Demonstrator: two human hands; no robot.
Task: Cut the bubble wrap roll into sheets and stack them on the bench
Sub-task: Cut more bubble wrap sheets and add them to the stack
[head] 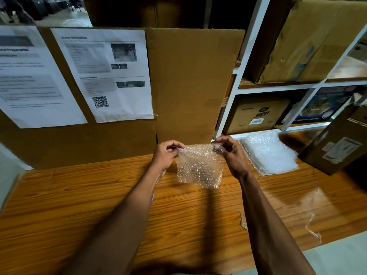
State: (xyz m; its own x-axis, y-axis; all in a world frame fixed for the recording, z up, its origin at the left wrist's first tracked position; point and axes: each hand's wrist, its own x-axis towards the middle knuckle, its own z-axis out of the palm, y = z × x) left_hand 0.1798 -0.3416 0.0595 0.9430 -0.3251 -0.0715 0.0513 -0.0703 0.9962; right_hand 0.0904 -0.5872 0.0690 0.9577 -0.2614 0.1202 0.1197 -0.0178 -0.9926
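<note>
Holding: both hands keep one cut sheet (199,165) up above the bench (99,205), at 12 o'clock from the person.
Bench: wooden top, it carries everything here.
Cardboard wall (194,86): stands at 12 o'clock behind the hands, with papers (107,74) taped on it at 10 o'clock.
Shelf (278,89): at 2 o'clock, full of boxes.
Box (335,143): at 3 o'clock, just beside the stack; I think it limits the space there.
Stack (269,153): finished sheets lie flat at 2 o'clock, near the right hand.
Sheet: hangs free by its top corners, probably to be straightened before it goes on the stack.
Left hand (165,153): fingers pinch the top left corner.
Right hand (230,153): fingers pinch the top right corner.
Scraps (243,221): small pieces at 4 o'clock.
Roll: not in view.
</note>
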